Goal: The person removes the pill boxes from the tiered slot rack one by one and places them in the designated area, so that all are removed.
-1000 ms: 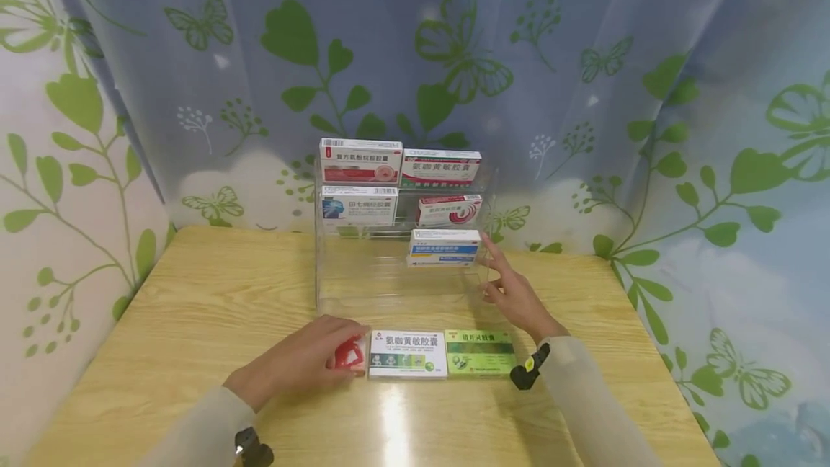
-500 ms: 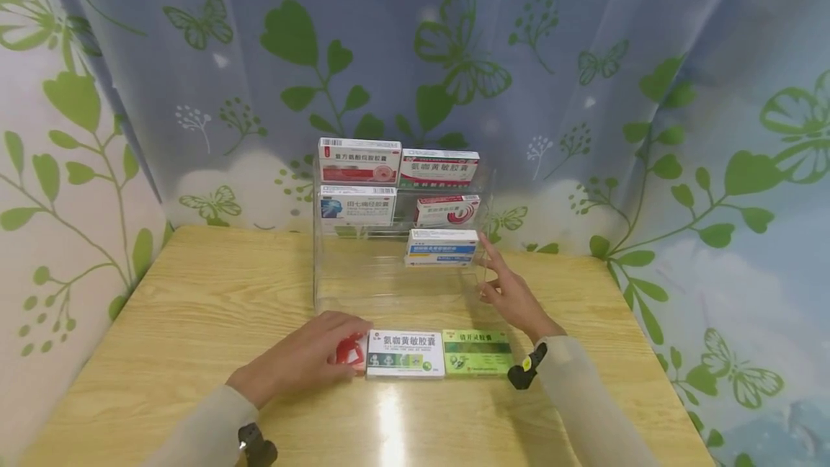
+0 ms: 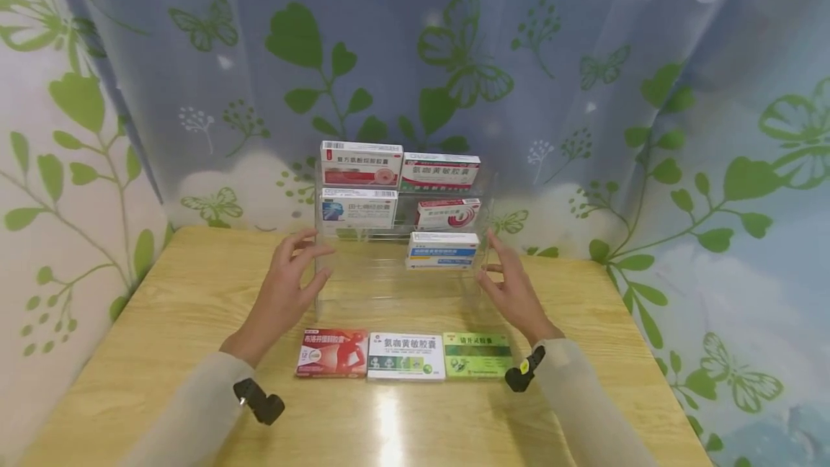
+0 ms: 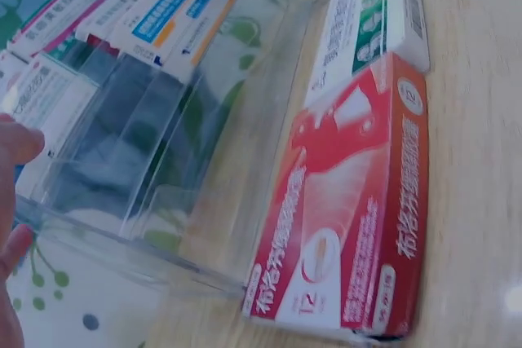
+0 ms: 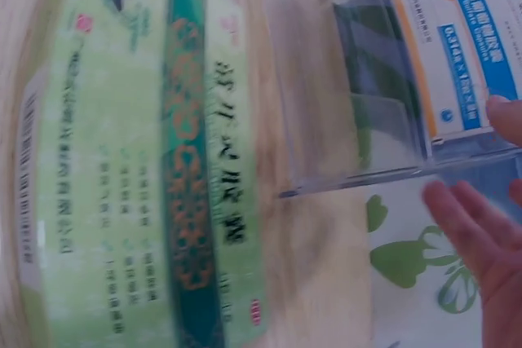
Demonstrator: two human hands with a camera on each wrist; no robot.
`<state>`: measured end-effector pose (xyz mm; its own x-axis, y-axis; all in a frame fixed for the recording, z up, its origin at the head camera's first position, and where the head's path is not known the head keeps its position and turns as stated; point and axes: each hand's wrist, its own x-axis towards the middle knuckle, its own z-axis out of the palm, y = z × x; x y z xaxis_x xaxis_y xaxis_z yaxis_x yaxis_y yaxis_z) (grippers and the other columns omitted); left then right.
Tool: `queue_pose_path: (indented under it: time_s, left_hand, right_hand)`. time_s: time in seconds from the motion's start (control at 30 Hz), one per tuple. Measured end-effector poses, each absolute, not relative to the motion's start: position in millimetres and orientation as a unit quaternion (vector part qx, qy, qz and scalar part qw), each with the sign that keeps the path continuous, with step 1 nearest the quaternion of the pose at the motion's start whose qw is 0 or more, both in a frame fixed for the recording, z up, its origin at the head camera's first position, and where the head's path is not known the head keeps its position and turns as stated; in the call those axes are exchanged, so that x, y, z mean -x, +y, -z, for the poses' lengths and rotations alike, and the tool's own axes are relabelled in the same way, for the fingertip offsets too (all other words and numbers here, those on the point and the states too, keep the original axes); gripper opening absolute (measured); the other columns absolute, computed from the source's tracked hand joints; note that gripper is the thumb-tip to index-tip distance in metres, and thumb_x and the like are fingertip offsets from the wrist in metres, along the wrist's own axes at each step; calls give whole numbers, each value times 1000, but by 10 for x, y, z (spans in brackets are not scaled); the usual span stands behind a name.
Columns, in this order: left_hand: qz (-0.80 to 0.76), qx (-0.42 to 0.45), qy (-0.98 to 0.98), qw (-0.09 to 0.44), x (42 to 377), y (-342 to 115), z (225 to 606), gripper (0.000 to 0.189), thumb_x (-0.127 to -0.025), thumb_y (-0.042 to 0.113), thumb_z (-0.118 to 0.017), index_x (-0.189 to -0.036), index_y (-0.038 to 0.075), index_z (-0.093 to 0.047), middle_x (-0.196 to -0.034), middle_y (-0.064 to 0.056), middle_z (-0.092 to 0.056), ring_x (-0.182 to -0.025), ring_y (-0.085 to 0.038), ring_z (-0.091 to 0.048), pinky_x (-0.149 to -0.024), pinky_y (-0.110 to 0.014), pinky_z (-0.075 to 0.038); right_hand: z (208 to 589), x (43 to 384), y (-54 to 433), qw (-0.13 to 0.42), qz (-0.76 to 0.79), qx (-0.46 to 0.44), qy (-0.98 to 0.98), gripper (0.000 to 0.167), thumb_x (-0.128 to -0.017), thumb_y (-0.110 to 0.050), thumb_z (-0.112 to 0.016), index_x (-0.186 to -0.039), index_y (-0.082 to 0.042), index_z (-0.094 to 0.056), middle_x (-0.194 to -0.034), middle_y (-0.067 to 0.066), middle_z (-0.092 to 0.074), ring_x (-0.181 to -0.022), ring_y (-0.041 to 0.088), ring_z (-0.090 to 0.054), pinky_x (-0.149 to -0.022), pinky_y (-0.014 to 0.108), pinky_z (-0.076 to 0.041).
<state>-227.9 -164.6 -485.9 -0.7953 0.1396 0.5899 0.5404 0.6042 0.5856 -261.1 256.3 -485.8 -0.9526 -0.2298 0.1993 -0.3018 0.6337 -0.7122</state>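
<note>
Left hand (image 3: pixel 283 285), right hand (image 3: pixel 516 290) flank clear rack (image 3: pixel 371 265) — grip unclenched on both; red box (image 3: pixel 332 353) in front.

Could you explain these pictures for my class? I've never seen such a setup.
No machine here, just a person's left hand and right hand. The large view is from a head-worn camera, the smaller two from wrist cameras. On the wooden table, a red box, white box and green box lie in a row before a clear stand holding five more boxes. Each hand is at one side of the stand; neither holds a box, and whether they grip it is hard to tell.
</note>
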Motion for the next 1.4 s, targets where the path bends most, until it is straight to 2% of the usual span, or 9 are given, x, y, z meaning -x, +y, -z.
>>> queue_pose_path:
  time_s: [0.1, 0.2, 0.37, 0.53, 0.8, 0.97, 1.07, 1.27, 1.4]
  left_hand:
    - [394, 188, -859, 265, 2335, -1647, 4814, 37, -98, -2, -79, -134, 4, -72, -165, -24, -41, -131, -44, -58, -98, -60, -64]
    - [400, 178, -861, 259, 2405, -1656, 4764, 45, -100, 1, -77, -144, 5, -67, -171, -24, -33, -136, -47, -57, -104, -60, -63]
    - [445, 165, -861, 183, 2468, -1680, 4741, 53, -106, 3, -69, -157, 7, -55, -174, -24, -33, -144, -49, -55, -112, -57, -59]
    - [475, 152, -855, 140, 2478, -1714, 4778, 55, -108, -1, -63, -161, 10, -51, -174, -20, -37, -147, -45, -54, -112, -53, -59]
    - [477, 156, -854, 136, 2491, -1729, 4791, 55, -110, 1, -60, -162, 14, -50, -175, -17, -36, -146, -46, -54, -109, -56, -60]
    - [476, 149, -858, 126, 2490, -1721, 4805, 54, -112, 3, -58, -163, 16, -49, -176, -17, -35, -147, -47, -53, -111, -57, -59]
    - [476, 146, -859, 121, 2487, -1716, 4802, 54, -112, 4, -58, -163, 17, -48, -176, -16, -34, -147, -46, -53, -111, -57, -59]
    - [468, 143, -863, 125, 2466, -1719, 4793, 54, -112, 4, -58, -163, 17, -49, -176, -17, -35, -147, -46, -54, -111, -56, -59]
    - [468, 142, -864, 124, 2466, -1715, 4796, 54, -112, 4, -59, -163, 16, -48, -175, -17, -36, -146, -46, -54, -111, -56, -59]
  right_hand:
    - [4799, 2651, 2532, 99, -410, -148, -895, 82, -110, -13, -67, -176, -27, -21, -172, 21, -29, -140, 46, -58, -105, 61, -63]
    - [4717, 2678, 2505, 157, -410, -149, -886, 76, -108, -8, -69, -172, -20, -32, -165, 22, -35, -140, 45, -56, -107, 60, -62]
    - [4574, 2688, 2433, 208, -396, -163, -879, 64, -106, -8, -72, -164, -9, -45, -160, 21, -43, -136, 43, -57, -109, 60, -61]
    - [4438, 2744, 2343, 214, -347, -202, -890, 56, -106, -11, -73, -158, -6, -54, -155, 21, -54, -132, 41, -59, -106, 59, -60]
    - [4201, 2893, 2253, 206, -218, -274, -914, 50, -101, -11, -79, -148, -3, -64, -149, 21, -63, -140, 42, -56, -122, 63, -45]
    - [4206, 2903, 2220, 241, -195, -304, -901, 35, -99, -5, -80, -133, -2, -73, -131, 21, -69, -123, 41, -63, -106, 60, -55]
    - [4245, 2883, 2228, 218, -183, -302, -910, 33, -99, -7, -81, -131, -3, -74, -123, 17, -71, -116, 37, -66, -101, 56, -59]
    - [4282, 2878, 2219, 158, -139, -325, -922, 48, -97, -5, -82, -143, -4, -68, -136, 18, -72, -128, 39, -67, -116, 60, -54]
    - [4274, 2864, 2191, 152, -138, -327, -922, 46, -97, 0, -80, -141, -7, -70, -134, 16, -72, -126, 38, -65, -112, 61, -54]
